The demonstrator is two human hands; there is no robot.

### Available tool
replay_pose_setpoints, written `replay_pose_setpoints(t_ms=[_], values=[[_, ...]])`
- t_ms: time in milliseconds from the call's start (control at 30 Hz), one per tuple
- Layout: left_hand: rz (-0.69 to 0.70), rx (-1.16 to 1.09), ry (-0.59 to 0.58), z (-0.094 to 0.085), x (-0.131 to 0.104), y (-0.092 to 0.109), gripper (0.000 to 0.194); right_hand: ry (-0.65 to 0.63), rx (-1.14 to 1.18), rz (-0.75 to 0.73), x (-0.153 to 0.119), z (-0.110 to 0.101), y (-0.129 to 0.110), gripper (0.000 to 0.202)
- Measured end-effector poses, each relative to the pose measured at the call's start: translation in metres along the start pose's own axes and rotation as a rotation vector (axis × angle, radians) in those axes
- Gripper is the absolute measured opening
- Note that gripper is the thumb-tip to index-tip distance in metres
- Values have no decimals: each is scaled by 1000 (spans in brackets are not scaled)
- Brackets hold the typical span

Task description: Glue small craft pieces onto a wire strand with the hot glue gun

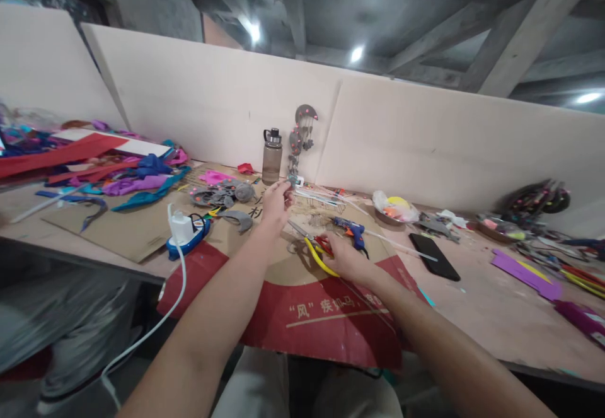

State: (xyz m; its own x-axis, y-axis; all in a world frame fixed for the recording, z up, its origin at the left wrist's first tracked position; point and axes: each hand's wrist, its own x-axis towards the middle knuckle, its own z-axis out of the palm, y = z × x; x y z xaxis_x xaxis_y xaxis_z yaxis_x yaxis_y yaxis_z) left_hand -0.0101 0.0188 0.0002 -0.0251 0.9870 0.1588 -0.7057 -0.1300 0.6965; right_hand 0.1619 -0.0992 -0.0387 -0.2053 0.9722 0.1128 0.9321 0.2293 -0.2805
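My right hand (344, 256) is closed on a pair of scissors (317, 259) with yellow and red handles. Their metal blades point up and left toward my other hand. My left hand (277, 203) is raised over the cardboard, thumb and fingers pinched together near a small teal-and-white item (295, 181); whatever lies in the pinch is too small to make out. Just right of the scissors lies a blue hot glue gun (350, 229). A grey crescent-shaped piece (237, 219) rests on the cardboard left of my left hand.
A red-printed cardboard sheet (326, 333) covers the table's front. Behind stand a bottle (272, 158) and a grey hanging ornament (306, 114) against the white partition. A blue power strip (188, 239) with a cable is at left, a black phone (433, 256) at right, colourful fabric scraps (137, 183) far left.
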Motion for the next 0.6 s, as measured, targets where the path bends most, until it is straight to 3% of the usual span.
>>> replay_pose_setpoints(t_ms=[100, 367, 467, 600], values=[[32, -82, -19, 1, -1, 6, 20, 23, 157, 60, 3, 0, 3, 36], [-87, -31, -68, 5, -7, 0, 14, 37, 454, 247, 3, -18, 2, 34], [-93, 14, -82, 4, -6, 0, 14, 110, 278, 311, 5, -13, 5, 35], [-83, 20, -78, 3, -4, -1, 13, 219, -69, 245, 8, 0, 7, 40]])
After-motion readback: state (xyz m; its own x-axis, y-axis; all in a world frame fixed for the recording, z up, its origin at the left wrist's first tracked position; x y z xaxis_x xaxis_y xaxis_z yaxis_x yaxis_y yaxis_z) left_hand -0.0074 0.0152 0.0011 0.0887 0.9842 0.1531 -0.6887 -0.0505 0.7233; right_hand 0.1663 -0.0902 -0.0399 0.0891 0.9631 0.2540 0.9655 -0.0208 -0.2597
